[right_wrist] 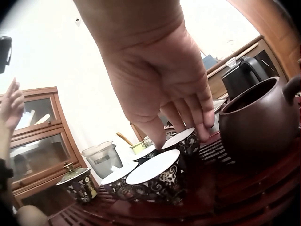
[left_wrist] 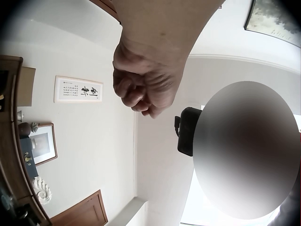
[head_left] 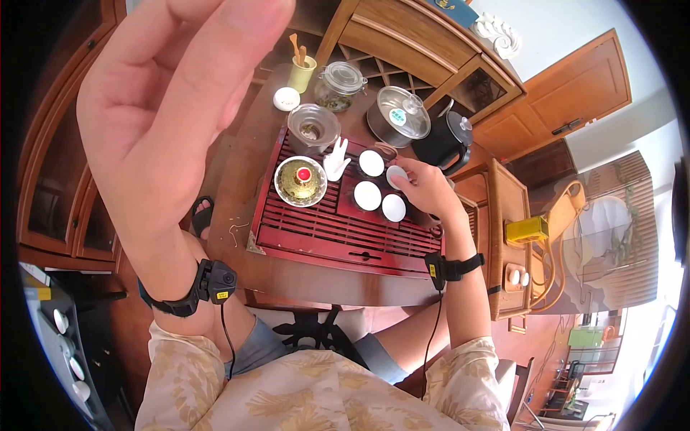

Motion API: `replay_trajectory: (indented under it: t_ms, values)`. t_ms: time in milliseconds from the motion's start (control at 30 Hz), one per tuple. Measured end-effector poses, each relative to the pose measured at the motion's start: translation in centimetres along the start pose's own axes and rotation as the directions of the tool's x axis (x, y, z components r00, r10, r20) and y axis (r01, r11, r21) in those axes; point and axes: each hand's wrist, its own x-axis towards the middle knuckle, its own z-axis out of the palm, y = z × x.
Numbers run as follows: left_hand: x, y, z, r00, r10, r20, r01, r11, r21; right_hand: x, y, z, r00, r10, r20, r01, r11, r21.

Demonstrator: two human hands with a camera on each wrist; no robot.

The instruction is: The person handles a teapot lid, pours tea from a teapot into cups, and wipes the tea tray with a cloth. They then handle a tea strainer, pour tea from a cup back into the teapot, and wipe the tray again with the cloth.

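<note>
Pinching cup (head_left: 396, 177), left hand (head_left: 169, 108) raised

1. Tray (head_left: 309, 241) on table (head_left: 237, 187).
2. Covered bowl (head_left: 293, 188) on tray, L side; pitcher (head_left: 313, 129) behind it, at tray's back L corner; figurine (head_left: 336, 161) just R of bowl, btwn it & cups (head_left: 367, 195).
3. 4 cups grouped on tray, R half, 2 front/2 back; teapot (right_wrist: 261, 125) on tray, nr cups.
4. Behind tray, L to R: holder (head_left: 302, 75) w/ utensils (head_left: 298, 50) in it, jar (head_left: 336, 86), pot (head_left: 397, 117), kettle (head_left: 438, 140).
5. Round item (head_left: 287, 99) just before holder.
6. Stand (head_left: 503, 194) R of table, box (head_left: 527, 230) on it.
</note>
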Motion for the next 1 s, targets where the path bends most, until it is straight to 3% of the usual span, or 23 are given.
replay_trajectory:
  t_ms: [133,333,433,533,1000]
  values:
    - [0.0,0.0,0.2,1.0,0.005,-0.014,-0.006,1.0,-0.015,0.0,1.2,0.7,0.999,-0.029,-0.021,0.03,0.999,0.021]
    - [-0.1,0.0,0.1,1.0,0.005,-0.012,-0.005,1.0,-0.016,-0.2,-0.8,0.0,1.0,0.028,-0.005,-0.028,1.0,0.001]
    - [-0.1,0.1,0.4,1.0,0.004,-0.024,-0.005,1.0,-0.018,1.2,0.9,1.4,0.982,-0.121,-0.146,0.125,0.992,0.02]
    - [0.0,-0.1,0.2,1.0,0.024,0.011,-0.023,0.999,-0.028,1.6,-1.5,1.8,0.959,-0.235,-0.162,0.25,0.965,0.08]
    - [0.0,0.0,0.3,1.0,0.019,0.006,-0.018,0.999,-0.027,2.2,-2.4,2.9,0.957,-0.27,-0.104,0.28,0.955,0.099]
